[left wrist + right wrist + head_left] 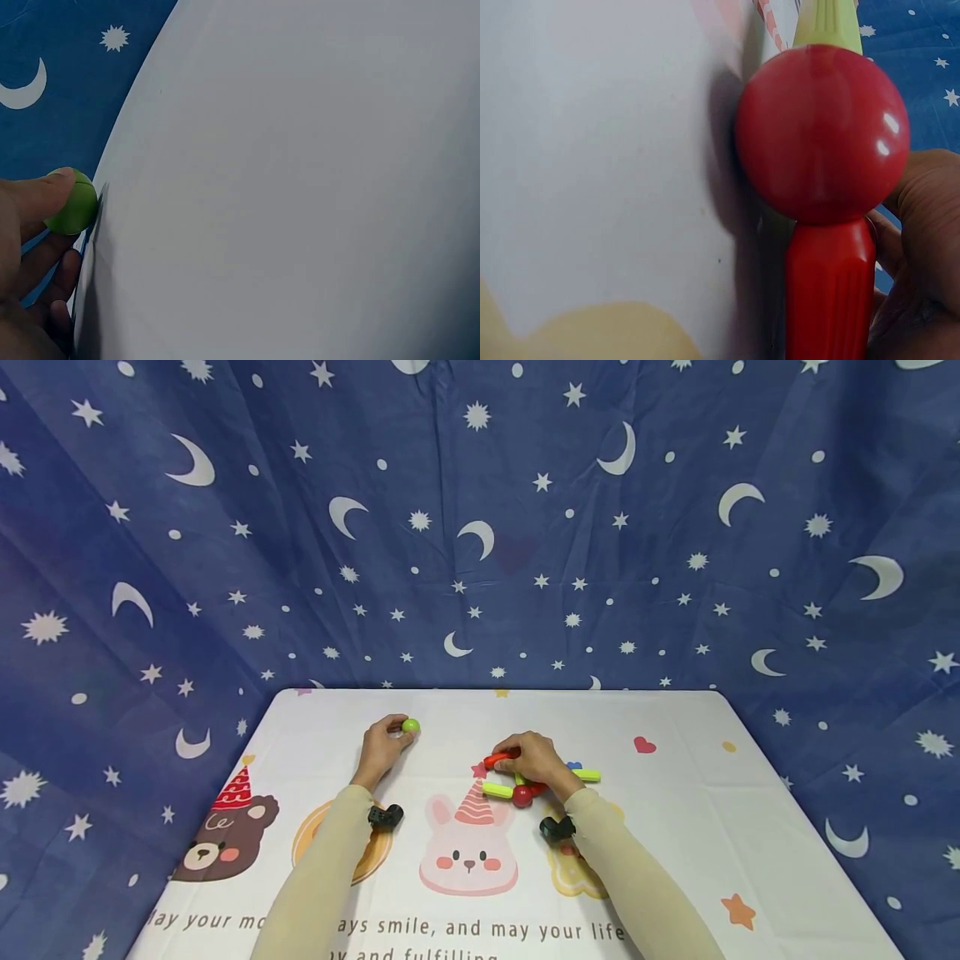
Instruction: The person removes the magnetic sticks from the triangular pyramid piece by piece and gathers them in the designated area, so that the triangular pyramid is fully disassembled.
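Observation:
My left hand (381,752) pinches a small green ball (411,725) between thumb and fingers, near the far side of the table. In the left wrist view the green ball (73,204) sits under the thumb, close against the white tabletop. Farther right, my right hand (534,757) grips a red stick (493,761) with thumb and fingertips. Below that hand lies a red ball (522,797) joined to a yellow-green stick (497,790) and another red stick (830,292). A second yellow-green stick (588,775) and a blue piece (574,766) show past the wrist, partly hidden.
A white printed cloth (675,827) covers the table, with a bear, a rabbit and lettering on it. Behind and beside it hangs a blue curtain (517,610) with moons and stars. Each wrist carries a small black camera (386,816).

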Available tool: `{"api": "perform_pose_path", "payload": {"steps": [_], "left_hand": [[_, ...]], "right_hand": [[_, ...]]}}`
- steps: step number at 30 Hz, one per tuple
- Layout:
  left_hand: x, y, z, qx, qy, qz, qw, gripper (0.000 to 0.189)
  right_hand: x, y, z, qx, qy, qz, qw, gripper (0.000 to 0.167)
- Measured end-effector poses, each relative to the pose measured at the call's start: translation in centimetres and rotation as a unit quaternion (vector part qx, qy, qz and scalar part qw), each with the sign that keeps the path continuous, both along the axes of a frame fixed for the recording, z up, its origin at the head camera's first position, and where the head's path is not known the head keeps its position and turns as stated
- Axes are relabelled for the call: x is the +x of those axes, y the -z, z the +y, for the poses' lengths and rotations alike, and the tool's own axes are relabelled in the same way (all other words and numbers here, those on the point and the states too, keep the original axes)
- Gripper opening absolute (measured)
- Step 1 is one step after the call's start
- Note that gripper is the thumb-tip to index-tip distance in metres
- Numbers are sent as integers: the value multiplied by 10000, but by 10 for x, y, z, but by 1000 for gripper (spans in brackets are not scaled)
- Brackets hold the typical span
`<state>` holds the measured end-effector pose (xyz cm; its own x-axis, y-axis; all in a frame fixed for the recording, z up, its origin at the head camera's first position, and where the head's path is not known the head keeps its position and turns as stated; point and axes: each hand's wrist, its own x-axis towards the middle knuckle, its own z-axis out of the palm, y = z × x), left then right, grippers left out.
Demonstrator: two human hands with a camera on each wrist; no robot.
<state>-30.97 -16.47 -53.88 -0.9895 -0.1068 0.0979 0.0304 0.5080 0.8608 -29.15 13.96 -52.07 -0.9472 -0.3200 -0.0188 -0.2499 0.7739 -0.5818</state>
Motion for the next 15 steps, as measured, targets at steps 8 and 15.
{"api": "perform_pose_path", "payload": {"steps": [8,15], "left_hand": [[3,-6,-7,-6,5,-103,9999,53],[11,-14,-6,199,-114,2,9997,47]], "right_hand": [[0,-2,-2,21,-55,68,10000,24],[-1,-3,-1,16,-63,-24,10000,25]]}}
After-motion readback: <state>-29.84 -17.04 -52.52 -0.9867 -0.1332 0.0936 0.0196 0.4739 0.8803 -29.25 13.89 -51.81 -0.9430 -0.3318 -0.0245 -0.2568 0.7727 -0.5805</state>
